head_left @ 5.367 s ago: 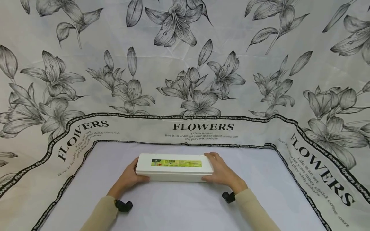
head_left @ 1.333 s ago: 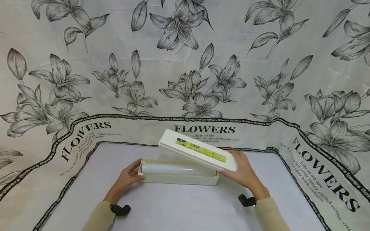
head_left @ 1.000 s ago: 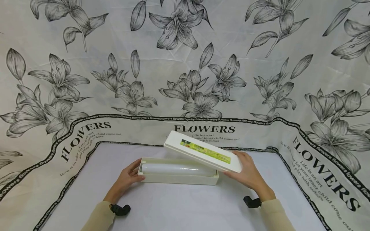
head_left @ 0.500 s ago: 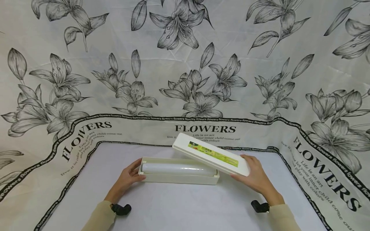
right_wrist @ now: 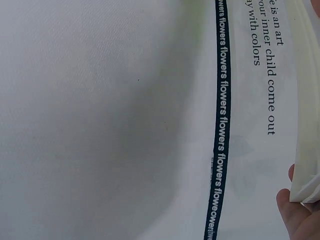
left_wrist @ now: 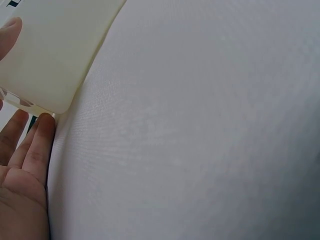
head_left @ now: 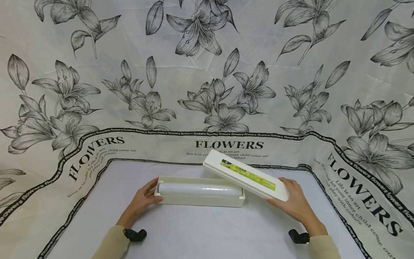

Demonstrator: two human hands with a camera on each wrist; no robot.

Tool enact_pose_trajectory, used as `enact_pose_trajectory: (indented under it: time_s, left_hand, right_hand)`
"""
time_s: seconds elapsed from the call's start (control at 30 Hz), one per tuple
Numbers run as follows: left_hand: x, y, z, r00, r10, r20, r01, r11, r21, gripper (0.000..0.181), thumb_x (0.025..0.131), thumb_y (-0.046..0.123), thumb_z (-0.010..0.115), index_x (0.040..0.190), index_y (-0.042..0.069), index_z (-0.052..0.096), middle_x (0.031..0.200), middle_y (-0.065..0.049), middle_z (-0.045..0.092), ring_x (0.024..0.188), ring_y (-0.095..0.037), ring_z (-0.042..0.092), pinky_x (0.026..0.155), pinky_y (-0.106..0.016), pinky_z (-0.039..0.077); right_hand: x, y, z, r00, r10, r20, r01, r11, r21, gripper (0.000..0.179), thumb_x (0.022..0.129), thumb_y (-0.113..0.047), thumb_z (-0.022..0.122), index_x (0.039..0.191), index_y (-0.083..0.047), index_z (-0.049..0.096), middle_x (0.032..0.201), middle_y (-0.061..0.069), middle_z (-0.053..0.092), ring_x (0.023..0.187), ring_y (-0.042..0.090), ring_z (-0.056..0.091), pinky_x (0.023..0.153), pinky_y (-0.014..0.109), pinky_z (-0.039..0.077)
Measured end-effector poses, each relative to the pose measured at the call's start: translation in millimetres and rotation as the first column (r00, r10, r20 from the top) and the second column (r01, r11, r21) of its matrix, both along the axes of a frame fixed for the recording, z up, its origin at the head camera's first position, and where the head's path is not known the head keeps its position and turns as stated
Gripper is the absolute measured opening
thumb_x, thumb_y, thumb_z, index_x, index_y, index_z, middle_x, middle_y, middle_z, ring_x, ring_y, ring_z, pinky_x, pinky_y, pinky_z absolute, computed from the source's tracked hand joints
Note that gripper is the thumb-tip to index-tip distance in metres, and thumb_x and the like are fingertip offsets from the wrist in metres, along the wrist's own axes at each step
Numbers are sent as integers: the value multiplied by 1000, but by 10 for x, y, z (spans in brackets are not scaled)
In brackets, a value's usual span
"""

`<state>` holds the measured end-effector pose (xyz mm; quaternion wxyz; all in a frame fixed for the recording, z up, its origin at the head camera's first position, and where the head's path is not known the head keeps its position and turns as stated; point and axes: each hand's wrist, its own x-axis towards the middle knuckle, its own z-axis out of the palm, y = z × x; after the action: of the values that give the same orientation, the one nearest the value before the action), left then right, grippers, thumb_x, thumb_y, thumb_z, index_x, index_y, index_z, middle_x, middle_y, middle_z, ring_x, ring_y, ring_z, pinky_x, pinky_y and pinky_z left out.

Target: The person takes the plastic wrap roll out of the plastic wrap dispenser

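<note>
A long cream box point(head_left: 200, 200) sits uncovered on the white tabletop, a roll of cling film point(head_left: 200, 188) lying inside. My left hand point(head_left: 140, 198) grips the box's left end, thumb on the front wall and fingers behind. The left wrist view shows the thumb point(left_wrist: 9, 36) on the box wall point(left_wrist: 50, 60) and fingertips at its end. Up and to the right, my right hand point(head_left: 293, 202) holds the white lid point(head_left: 213, 163) by its right end, tilted with its left end higher. In the right wrist view, fingers point(right_wrist: 294, 212) touch the lid's edge point(right_wrist: 306, 115).
White cloth point(head_left: 207, 233) covers the table. Behind and around it stands a floral-printed curtain point(head_left: 161, 144) with a black lettered band. Each wrist wears a small black camera, one left point(head_left: 136, 235) and one right point(head_left: 299, 236).
The lid was on the box, held by both hands; now it is off. Over the last second my right hand has carried it rightward and slightly lower. My left hand stays on the box.
</note>
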<state>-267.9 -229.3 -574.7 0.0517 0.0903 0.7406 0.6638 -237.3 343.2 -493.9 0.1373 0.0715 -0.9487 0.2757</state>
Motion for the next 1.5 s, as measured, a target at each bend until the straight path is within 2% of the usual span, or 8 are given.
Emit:
enact_pose_trajectory:
  time_s: [0.43, 0.87, 1.03, 1.2, 1.37, 1.5]
  left_hand:
    - [-16, -27, -20, 1000, -1, -2, 1, 1000, -27, 91, 87, 12, 82, 162, 10, 31, 168, -20, 28, 145, -46, 43, 100, -24, 51]
    - [-12, -25, 1, 1000, 7, 7, -7, 999, -39, 90, 87, 13, 82, 162, 10, 32, 168, -20, 29, 146, -45, 43, 104, -28, 50]
    - [-12, -29, -7, 1000, 4, 7, -4, 1000, -27, 90, 86, 12, 82, 161, 10, 32, 167, -20, 29, 146, -45, 43, 103, -27, 50]
    - [-9, -27, -11, 1000, 5, 8, -5, 999, -33, 91, 86, 13, 83, 161, 11, 32, 167, -20, 30, 146, -44, 42, 104, -29, 50]
    - [-10, -30, -12, 1000, 1, 7, 0, 1000, -30, 91, 87, 13, 83, 162, 10, 32, 167, -20, 30, 147, -44, 42, 106, -30, 50]
    - [-11, -36, -19, 1000, 6, 14, -6, 1000, -23, 91, 86, 12, 83, 162, 10, 32, 167, -20, 30, 147, -44, 42, 106, -31, 50]
  right_hand:
    - [104, 224, -115, 996, -75, 45, 75, 997, 5, 101, 76, -56, 86, 149, -2, 44, 142, 29, 47, 120, 40, 48, 85, 51, 42]
    - [270, 616, -230, 987, -156, 47, 155, 987, 31, 101, 76, -54, 86, 148, 4, 44, 137, 37, 45, 112, 45, 49, 76, 46, 38]
    - [334, 703, -269, 985, -174, 8, 174, 984, 28, 98, 74, -51, 89, 143, 4, 48, 131, 33, 51, 108, 41, 50, 76, 44, 36]
    - [396, 771, -290, 980, -197, 12, 197, 980, 26, 98, 74, -49, 89, 144, 5, 47, 133, 34, 49, 110, 44, 49, 79, 47, 35]
    - [417, 844, -303, 978, -210, -8, 210, 977, 26, 98, 73, -47, 90, 143, 7, 48, 130, 33, 52, 106, 40, 49, 79, 44, 34]
    - [446, 896, -291, 968, -247, 34, 245, 968, 43, 102, 75, -52, 87, 146, 7, 44, 129, 33, 50, 104, 38, 48, 76, 43, 35]
